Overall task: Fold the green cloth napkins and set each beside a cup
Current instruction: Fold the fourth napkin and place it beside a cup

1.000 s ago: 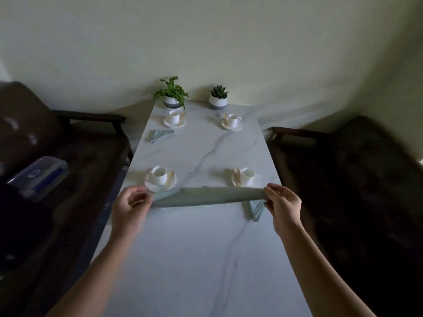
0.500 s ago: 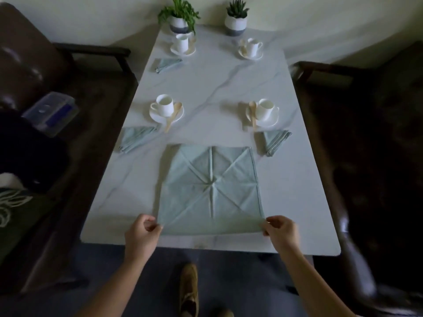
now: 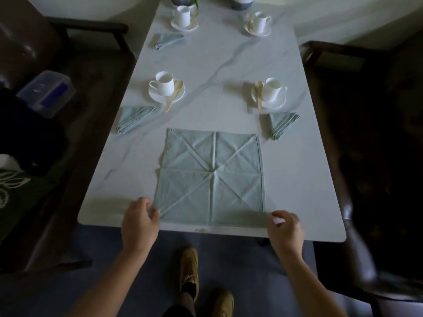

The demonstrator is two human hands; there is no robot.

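My left hand [image 3: 139,221] pinches the lower left corner of the open napkin [image 3: 211,177], spread flat at lower centre on the table [image 3: 229,65]. My right hand [image 3: 285,228] curls at its lower right corner, too blurred to tell whether it grips. Farther up, a left folded napkin [image 3: 135,118] lies near the left cup [image 3: 164,83] and a right folded napkin [image 3: 282,123] near the right cup [image 3: 272,88]

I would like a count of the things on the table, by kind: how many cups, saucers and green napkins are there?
Cups: 4
Saucers: 4
Folded green napkins: 3
Unfolded green napkin: 1
Total: 12
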